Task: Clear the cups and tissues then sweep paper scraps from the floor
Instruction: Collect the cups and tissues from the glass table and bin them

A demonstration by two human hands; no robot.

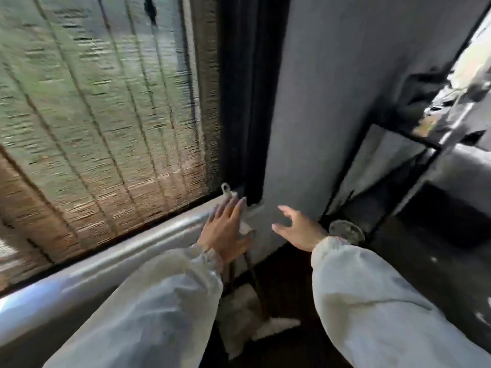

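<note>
Reaching into the corner between woven blind [106, 115] and grey wall [318, 102]. Left hand [225, 231] held flat with fingers straight over the tops of two thin dark handles [255, 282]; touching or not, too blurred to tell. Right hand [299, 229] spread open just beside it, gripping nothing. Down those handles, on the dark floor [289, 277] below: pale dustpan [236, 325] and broom head [277, 325]. Off right, a black shelf rack [398, 158].

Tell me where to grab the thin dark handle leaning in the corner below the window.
Probably high on the handle, just below the left hand. It stands nearly upright, its pale head on the floor and the wall behind, so come from the room side with the open right hand.
</note>
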